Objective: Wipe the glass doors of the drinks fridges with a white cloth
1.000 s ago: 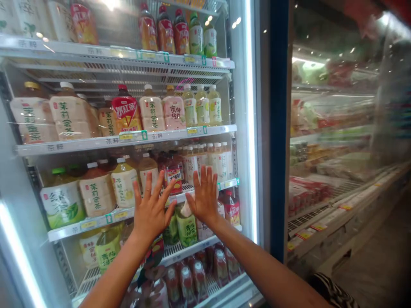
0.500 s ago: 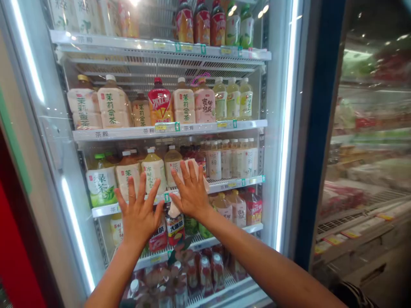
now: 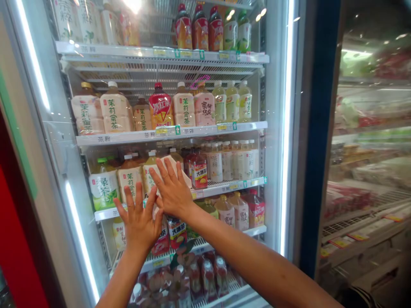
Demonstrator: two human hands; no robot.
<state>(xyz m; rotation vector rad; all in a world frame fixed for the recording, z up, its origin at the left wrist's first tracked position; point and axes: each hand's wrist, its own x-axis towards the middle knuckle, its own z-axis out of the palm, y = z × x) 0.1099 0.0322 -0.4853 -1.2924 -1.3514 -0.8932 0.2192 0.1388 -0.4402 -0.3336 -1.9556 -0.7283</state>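
Your left hand [image 3: 140, 224]: one, bare, fingers straight and widely spread, palm toward the glass door [image 3: 271, 141], grasping nothing; you cannot tell from this angle whether it touches the pane. Your right hand [image 3: 175, 192]: one, bare, opened flat, fingers extended and slightly parted, laid over a pale cloth [image 3: 183, 170], not gripped. Cloth: one, thin, against the glass under your right hand, its edge showing past the fingers; exact material unclear. Behind the glass: green-capped bottle [image 3: 103, 186], left of your hands; red-labelled bottle [image 3: 199, 171], just right of your right hand; red-capped bottle [image 3: 160, 107], one shelf higher. Beyond the dark door frame [image 3: 321, 141], to the right: packaged goods [image 3: 349, 196] on racks
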